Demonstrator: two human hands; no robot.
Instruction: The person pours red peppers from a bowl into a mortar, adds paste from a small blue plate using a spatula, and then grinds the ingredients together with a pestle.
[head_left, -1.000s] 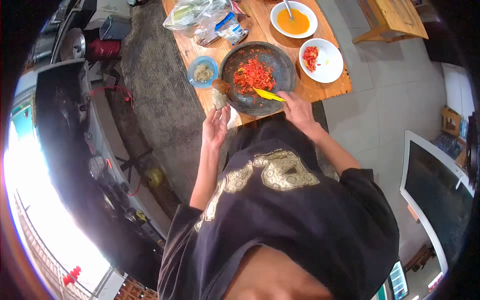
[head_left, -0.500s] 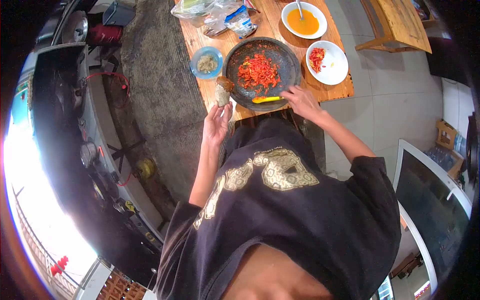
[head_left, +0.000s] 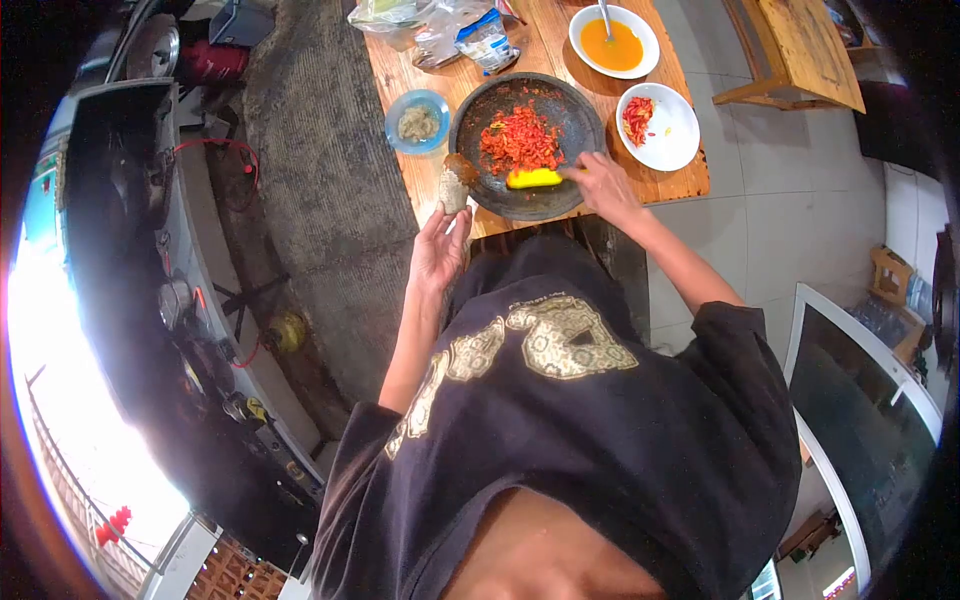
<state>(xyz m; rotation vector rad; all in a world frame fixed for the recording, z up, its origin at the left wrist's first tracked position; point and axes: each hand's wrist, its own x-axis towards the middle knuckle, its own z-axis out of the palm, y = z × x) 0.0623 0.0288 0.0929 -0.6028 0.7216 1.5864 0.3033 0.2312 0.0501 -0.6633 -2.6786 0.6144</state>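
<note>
A round dark stone mortar (head_left: 577, 120) sits at the near edge of the wooden table, with a heap of crushed red chili (head_left: 522, 140) in it. My right hand (head_left: 606, 190) is closed on the handle of a yellow spatula (head_left: 535, 178), whose blade lies flat in the mortar just below the chili. At the mortar's left rim, my left hand (head_left: 440, 245) grips a pestle (head_left: 455, 190) from below. Its upper end is stained reddish brown and leans over the rim. The fingertips of my left hand wrap the pale lower end.
Left of the mortar stands a blue-rimmed bowl (head_left: 417, 122) of greyish food. On the right are a white plate (head_left: 680, 140) with chopped red chili and a white bowl (head_left: 650, 50) of orange liquid with a spoon. Plastic bags (head_left: 430, 35) lie behind.
The yellow spatula has moved up and inward from the mortar's near rim toward the chili, its blade now showing wider. My left hand and the pestle have barely shifted.
</note>
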